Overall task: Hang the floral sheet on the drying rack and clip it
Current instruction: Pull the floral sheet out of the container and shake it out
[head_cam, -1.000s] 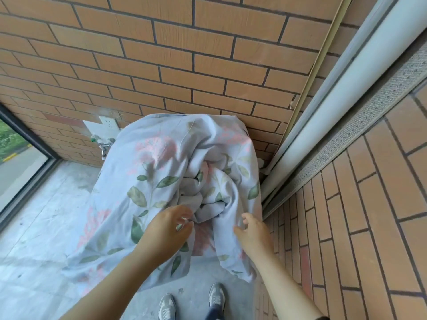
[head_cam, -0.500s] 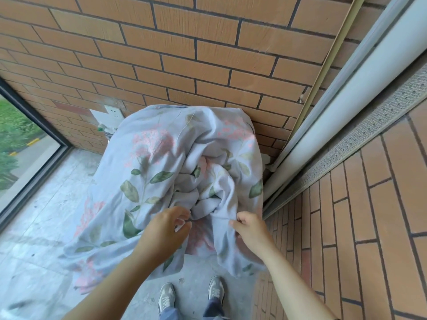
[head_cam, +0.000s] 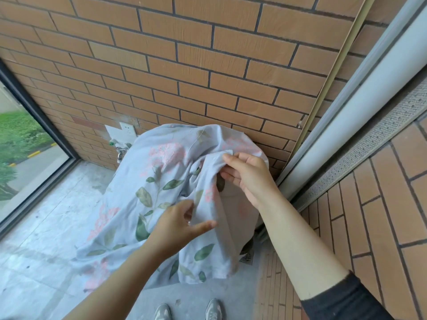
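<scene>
We find the floral sheet (head_cam: 161,181) heaped before the brick wall (head_cam: 208,65), window (head_cam: 20,146) left, door frame (head_cam: 369,107) right, seemingly over something hidden.

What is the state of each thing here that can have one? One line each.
floral sheet: bunched, draped over a hidden support, no clip seen.
right hand: pinches an upper fold of the sheet.
left hand: at a lower fold, grip unclear.
wall socket: nothing plugged in.
</scene>
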The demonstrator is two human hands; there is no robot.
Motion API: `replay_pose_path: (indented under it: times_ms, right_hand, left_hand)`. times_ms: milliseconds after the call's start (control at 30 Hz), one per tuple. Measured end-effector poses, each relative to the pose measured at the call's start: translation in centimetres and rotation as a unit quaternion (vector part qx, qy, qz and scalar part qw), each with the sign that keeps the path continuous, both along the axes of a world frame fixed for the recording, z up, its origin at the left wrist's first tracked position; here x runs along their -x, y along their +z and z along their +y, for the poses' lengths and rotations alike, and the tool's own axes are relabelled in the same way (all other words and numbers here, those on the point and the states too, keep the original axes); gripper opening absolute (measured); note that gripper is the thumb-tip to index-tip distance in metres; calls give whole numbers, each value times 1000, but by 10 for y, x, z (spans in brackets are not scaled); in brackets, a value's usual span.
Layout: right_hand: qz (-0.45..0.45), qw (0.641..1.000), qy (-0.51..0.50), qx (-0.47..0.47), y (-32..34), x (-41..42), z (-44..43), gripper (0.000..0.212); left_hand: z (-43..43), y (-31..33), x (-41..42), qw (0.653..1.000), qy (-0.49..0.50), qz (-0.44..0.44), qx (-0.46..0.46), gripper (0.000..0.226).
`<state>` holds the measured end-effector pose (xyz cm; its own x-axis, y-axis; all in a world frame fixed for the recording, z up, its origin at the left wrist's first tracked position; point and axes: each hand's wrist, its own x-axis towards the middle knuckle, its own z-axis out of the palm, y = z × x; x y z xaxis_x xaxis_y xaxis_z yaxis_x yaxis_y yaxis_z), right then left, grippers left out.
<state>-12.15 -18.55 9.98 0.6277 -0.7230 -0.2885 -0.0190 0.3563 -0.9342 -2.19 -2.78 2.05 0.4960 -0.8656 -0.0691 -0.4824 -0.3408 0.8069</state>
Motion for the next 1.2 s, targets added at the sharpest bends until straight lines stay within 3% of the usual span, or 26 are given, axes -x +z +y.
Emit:
replay_pose_path:
  times_ms: [67, 167, 267, 400, 567, 633, 700, 833, 967, 1000, 1100, 1200]
  right_hand:
    - [-24, 1000, -5, -2, 7, -8, 1, 12]
    - [-26, 1000, 8, 14, 9, -10, 1, 17]
    - [35, 996, 5, 80, 5, 7, 4, 27]
    - [101, 983, -10, 151, -12, 51, 14, 22]
    - [176, 971, 50, 154, -30, 94, 25, 29]
    - [162, 973, 106, 122, -33, 97, 32, 34]
    - [152, 968, 118, 158, -38, 95, 39, 33]
    - [136, 953, 56, 264, -39, 90, 42, 8]
    - [101, 940, 23, 326, -23, 83, 39, 14]
    - [97, 935, 23, 339, -19, 80, 37, 14]
    - [90, 928, 26, 362, -7, 70, 29, 17]
    - [74, 928, 13, 365, 5, 55, 24, 22]
  left_hand:
    - [-1, 3, -6, 999, 35, -27, 23, 58]
    - [-8, 13, -11, 996, 64, 7, 66, 57]
    - [-21, 28, -15, 990, 108, 15, 89, 57]
    - [-40, 44, -33, 989, 110, 3, 96, 57]
    - [-60, 53, -49, 986, 125, 14, 104, 63]
    - [-66, 58, -52, 986, 125, 6, 106, 64]
    - [-71, 59, -53, 986, 121, 2, 111, 65]
    - [-73, 60, -53, 988, 115, 2, 106, 62]
    - [-63, 63, -52, 995, 49, -78, 34, 46]
    - [-57, 63, -50, 995, 28, -81, 44, 49]
    - [-30, 69, -33, 984, 1, -112, 142, 86]
    - [-8, 69, -13, 976, -14, -136, 167, 59]
